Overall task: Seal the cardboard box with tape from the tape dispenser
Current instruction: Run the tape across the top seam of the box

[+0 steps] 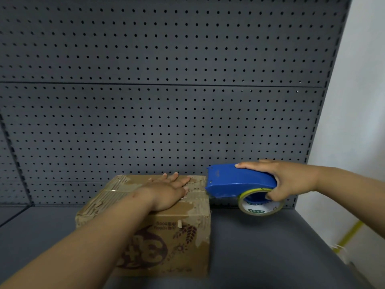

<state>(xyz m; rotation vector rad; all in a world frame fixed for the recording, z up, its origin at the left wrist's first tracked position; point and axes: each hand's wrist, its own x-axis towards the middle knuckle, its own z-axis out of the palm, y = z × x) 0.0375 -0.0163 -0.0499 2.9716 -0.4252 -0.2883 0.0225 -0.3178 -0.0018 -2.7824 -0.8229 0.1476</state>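
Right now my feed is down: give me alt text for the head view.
A left hand presses flat on a closed cardboard box while the right hand holds a blue tape dispenser at the box's right top edge. The box sits on a grey shelf backed by a pegboard.

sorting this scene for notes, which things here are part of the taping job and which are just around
Part of the job:
cardboard box, left hand pressed flat on its top
tape dispenser, blue, held in the right hand at the box's right edge
tape roll in the dispenser

Just around:
pegboard behind
grey shelf under the box
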